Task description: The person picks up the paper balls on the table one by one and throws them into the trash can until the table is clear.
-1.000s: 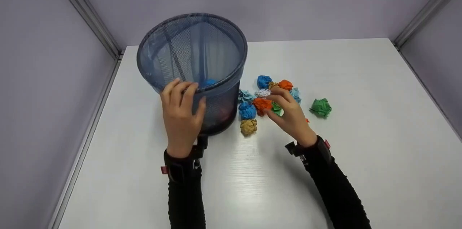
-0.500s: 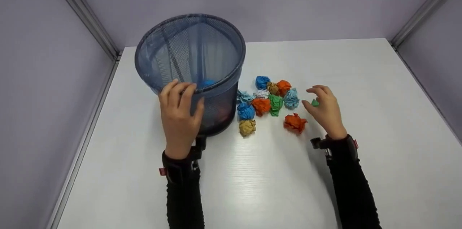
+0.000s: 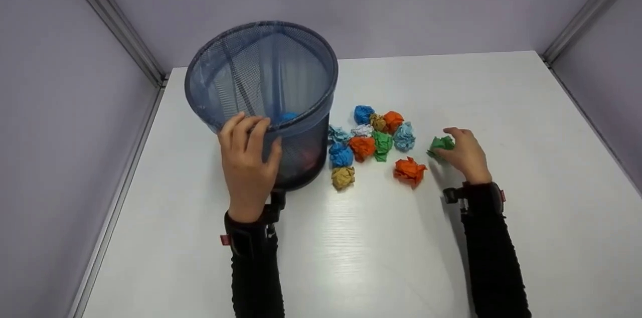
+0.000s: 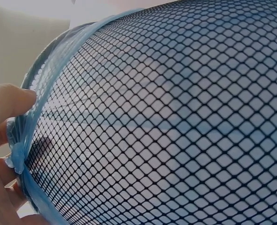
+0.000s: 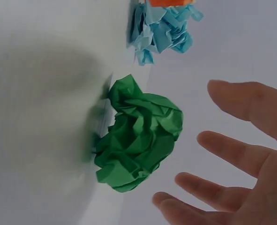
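Note:
A dark mesh wastebasket [image 3: 301, 157] with a blue plastic liner stands at the left of the table. My left hand [image 3: 247, 167] holds its near rim, fingers over the edge; in the left wrist view the thumb [image 4: 11, 101] lies at the liner's fold. At the right, a crumpled green paper ball [image 3: 442, 144] is on the table, and my right hand [image 3: 466, 153] hovers around it. In the right wrist view a gap shows between the spread fingertips and the green ball [image 5: 138, 136].
Between basket and right hand lie several crumpled paper balls, among them an orange one [image 3: 410, 171], a light blue one [image 3: 404, 136] and a tan one [image 3: 343, 177]. Inside the basket a blue ball [image 3: 288, 117] shows. Walls border the white table [image 3: 351, 258] at the back and sides.
My right hand has moved right from over the pile of paper balls to the single green one and lowered toward it. My left hand has stayed at the basket's rim.

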Demonstrator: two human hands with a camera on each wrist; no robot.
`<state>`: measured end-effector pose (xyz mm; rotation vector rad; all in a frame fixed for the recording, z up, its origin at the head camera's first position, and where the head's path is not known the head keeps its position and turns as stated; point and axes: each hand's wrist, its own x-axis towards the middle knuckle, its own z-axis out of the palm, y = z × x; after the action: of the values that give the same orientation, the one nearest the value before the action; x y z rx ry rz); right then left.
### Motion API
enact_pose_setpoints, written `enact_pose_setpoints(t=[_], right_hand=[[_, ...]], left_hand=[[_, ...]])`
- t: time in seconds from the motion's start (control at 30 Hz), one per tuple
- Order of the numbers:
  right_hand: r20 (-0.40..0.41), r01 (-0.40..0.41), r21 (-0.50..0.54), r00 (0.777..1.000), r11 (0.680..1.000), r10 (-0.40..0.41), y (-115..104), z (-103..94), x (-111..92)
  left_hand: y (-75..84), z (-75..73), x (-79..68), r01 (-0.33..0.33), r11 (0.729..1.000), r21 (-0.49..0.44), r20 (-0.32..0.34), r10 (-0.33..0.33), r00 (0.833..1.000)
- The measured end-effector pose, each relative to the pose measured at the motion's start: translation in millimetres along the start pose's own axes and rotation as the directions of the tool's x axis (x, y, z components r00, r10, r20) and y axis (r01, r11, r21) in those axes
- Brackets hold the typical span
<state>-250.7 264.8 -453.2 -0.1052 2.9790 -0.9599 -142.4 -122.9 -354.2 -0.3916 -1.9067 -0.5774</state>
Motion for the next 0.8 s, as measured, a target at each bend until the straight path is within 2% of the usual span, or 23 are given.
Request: enact_pose_setpoints(t=[0.07, 0.17, 0.37, 0.67, 0.8], right_hand=[[0.072, -0.029, -0.014, 0.997, 0.999, 0.030, 2.0, 0.5, 2.2], [0.126, -0.056, -0.025, 0.990, 0.998, 0.059, 4.0, 1.7, 4.5], [0.145, -0.057, -0.021, 0.988, 0.998, 0.059, 6.0, 4.1, 5.6], [0.219, -0.071, -0.020, 0.973, 0.997, 0.074, 6.5, 6.6, 6.6], [0.219, -0.047, -0.033, 0.974, 0.998, 0.053, 7.1, 5.6, 5.1]], left_hand=[[0.0, -0.1, 0.2, 0.000, 1.000, -0.001, -0.002, 0.000, 1.000], [0.2, -0.1, 0.5, -0.002, 1.000, -0.001, -0.006, 0.002, 1.000], [0.6, 1.1, 0.6, -0.004, 1.000, -0.003, -0.009, 0.004, 1.000], [0.9, 1.5, 0.3, -0.008, 1.000, 0.007, -0.010, 0.009, 1.000], [1.7, 1.4, 0.3, -0.006, 1.000, 0.011, -0.001, 0.006, 1.000]])
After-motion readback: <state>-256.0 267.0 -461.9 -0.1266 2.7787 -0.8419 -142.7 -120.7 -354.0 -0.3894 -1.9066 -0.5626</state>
